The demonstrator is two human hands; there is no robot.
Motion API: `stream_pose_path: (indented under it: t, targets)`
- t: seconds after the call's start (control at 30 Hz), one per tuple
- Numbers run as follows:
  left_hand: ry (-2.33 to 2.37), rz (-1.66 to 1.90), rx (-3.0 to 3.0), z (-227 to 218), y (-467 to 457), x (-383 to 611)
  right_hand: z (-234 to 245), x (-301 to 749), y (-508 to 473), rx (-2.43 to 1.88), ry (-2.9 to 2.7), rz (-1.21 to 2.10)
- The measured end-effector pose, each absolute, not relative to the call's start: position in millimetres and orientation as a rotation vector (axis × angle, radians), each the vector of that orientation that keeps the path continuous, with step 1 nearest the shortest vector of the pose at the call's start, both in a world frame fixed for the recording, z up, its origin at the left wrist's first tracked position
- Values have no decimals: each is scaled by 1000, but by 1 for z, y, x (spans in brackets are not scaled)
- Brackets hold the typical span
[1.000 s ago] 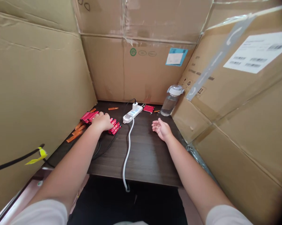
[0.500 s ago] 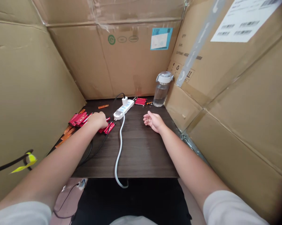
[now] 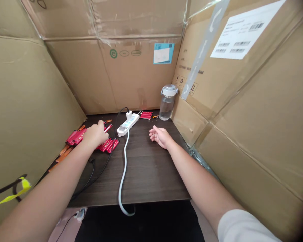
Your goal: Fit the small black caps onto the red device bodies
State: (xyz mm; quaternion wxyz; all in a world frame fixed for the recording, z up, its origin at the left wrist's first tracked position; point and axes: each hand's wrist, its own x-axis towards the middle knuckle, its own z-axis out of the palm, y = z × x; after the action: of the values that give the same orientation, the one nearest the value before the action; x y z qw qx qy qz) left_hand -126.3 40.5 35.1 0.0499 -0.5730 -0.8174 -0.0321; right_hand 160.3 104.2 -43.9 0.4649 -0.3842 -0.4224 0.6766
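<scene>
My left hand [image 3: 96,133] is closed over the pile at the table's left, gripping a narrow red piece [image 3: 108,128] with a dark tip and a pale edge. Most of that piece is hidden by the fingers. Beneath and beside the hand lie several flat red pieces with black ends [image 3: 108,145], with more red pieces [image 3: 75,136] behind the wrist. My right hand [image 3: 160,137] hovers or rests over the right half of the table, palm turned left, fingers loosely curled and nothing visible in them.
A white power strip [image 3: 128,124] with a plugged-in adapter sits mid-table; its white cord [image 3: 124,168] hangs over the front edge. Black cables [image 3: 101,173] run at left. Orange strips [image 3: 63,154], a red stack [image 3: 146,115] and a water bottle [image 3: 166,104] stand near cardboard walls [image 3: 131,77].
My left hand has turned and risen slightly off the red pieces, now with a narrow red piece showing in its fingers. The right hand keeps its pose. The whole view has shifted a little.
</scene>
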Motion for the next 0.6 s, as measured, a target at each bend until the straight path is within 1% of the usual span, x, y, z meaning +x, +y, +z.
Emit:
stream_pose_path:
  t: [0.1, 0.2, 0.27, 0.3, 0.4, 0.47, 0.6]
  targets:
    - [-2389, -642, -1828, 44, 30, -104, -42, 159, 103, -958, -1031, 1656]
    - [-2273, -1240, -2147, 37, 23, -62, -37, 157, 97, -906, -1011, 1724]
    - [-2165, -1407, -2397, 21, 23, -31, -33, 156, 91, -820, -1006, 1796]
    - [-2142, -1399, -2442, 12, 25, -17, -31, 156, 89, -790, -1009, 1804]
    - [-2043, -1070, -2533, -13, 30, 11, -30, 157, 86, -853, -1057, 1682]
    - [-2002, -942, -2506, -23, 34, 19, -31, 158, 86, -957, -1146, 1582]
    - [-2047, -1078, -2378, -31, 38, 19, -33, 154, 81, -952, -1421, 1416]
